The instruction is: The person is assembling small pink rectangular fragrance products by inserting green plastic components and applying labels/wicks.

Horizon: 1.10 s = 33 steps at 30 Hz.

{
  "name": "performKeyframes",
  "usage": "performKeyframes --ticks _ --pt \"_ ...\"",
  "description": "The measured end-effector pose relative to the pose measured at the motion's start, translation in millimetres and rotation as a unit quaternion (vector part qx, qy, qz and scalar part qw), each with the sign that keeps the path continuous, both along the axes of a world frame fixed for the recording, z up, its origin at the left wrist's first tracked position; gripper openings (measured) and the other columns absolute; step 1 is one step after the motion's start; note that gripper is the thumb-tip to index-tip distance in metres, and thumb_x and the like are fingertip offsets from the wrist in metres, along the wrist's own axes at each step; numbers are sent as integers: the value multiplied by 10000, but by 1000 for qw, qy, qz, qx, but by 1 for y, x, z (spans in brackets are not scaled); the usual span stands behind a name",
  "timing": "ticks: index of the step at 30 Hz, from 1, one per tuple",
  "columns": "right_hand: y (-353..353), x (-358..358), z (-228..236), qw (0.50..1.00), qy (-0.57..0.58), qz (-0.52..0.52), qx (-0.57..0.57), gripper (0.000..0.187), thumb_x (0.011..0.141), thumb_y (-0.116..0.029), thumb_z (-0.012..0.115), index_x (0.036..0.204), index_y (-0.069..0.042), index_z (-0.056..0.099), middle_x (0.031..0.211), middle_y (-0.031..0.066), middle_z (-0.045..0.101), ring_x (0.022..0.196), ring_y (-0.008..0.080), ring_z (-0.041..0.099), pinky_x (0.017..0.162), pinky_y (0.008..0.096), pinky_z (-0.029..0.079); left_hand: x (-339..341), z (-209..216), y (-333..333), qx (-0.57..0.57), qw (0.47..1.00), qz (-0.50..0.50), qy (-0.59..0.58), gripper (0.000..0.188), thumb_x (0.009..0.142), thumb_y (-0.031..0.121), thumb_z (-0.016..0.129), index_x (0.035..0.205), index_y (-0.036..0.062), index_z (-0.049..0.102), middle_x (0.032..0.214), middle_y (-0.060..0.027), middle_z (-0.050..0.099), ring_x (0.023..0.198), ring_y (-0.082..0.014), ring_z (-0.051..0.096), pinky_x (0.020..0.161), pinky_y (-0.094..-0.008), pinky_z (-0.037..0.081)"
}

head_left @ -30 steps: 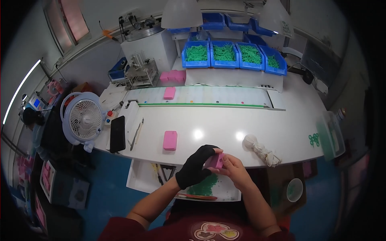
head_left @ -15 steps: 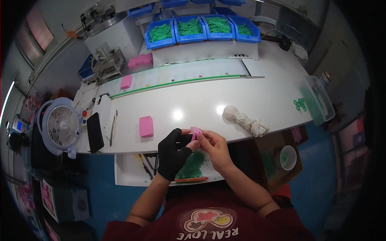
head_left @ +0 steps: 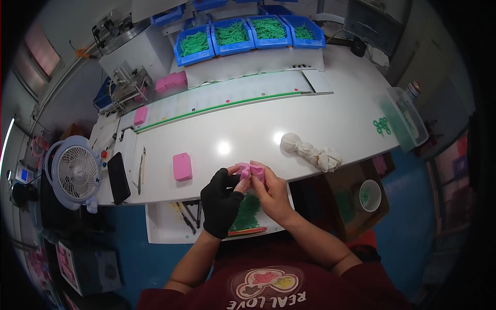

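Observation:
Both hands meet over the front edge of the white table and grip a soft pink mould [head_left: 257,172], bent and spread at its top. My left hand [head_left: 221,204], in a black glove with bare fingertips, pinches its left side. Bare, my right hand [head_left: 275,198] holds the right side with thumb and fingers. Whatever lies inside the mould is too small to make out. A closed pink block [head_left: 182,167] lies on the table to the left. Below the hands, an open drawer [head_left: 161,227] holds a heap of green bits [head_left: 247,214].
A narrow conveyor belt [head_left: 206,98] carries another pink block [head_left: 140,115]. Blue bins [head_left: 231,35] of green pieces stand behind it. A knotted white cloth bundle [head_left: 310,151], green rings [head_left: 381,125] and a clear tub [head_left: 404,121] are right; a phone [head_left: 119,178], tweezers [head_left: 141,168] and fan [head_left: 77,168] left.
The pink mould has been spread wider between my fingers, and more of it shows. On the conveyor, the pink block and coloured dots have shifted left. The whole view has also moved slightly.

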State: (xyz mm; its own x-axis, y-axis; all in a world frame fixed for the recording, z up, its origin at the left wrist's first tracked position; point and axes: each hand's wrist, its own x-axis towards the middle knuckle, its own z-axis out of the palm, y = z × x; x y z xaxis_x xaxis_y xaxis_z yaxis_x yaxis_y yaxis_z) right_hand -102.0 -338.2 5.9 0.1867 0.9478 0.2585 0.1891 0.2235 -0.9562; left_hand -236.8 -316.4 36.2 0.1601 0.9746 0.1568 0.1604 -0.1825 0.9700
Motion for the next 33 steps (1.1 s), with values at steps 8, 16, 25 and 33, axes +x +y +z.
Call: performKeyframes --ticks 8,16,25,33 --pt "3 10 -15 922 332 161 -118 275 1001 -150 495 1196 33 558 1060 90 649 927 153 655 801 281 558 -24 -17 23 256 950 -75 163 414 809 146 722 1172 20 569 1138 -110 543 971 -182 588 818 -316 504" --pt "3 17 -7 888 315 218 -255 270 985 -241 551 1100 -8 620 1000 48 627 873 92 608 839 294 558 -41 -18 35 227 926 -185 236 629 655 294 873 1074 46 475 1006 -91 576 830 -265 621 719 -351 512" --pt "5 25 -3 933 192 203 -226 169 893 -179 653 923 -16 685 762 -33 603 657 35 491 588 201 388 -48 -12 36 164 947 -194 196 625 583 311 923 1038 45 588 928 -73 554 834 -219 587 729 -319 497" --pt "6 27 -9 923 179 235 -247 130 876 -145 668 898 -17 678 699 -47 576 593 28 456 541 202 357 -50 -11 33 162 938 -222 211 627 581 277 926 1037 49 560 907 -70 585 792 -224 607 723 -319 501"
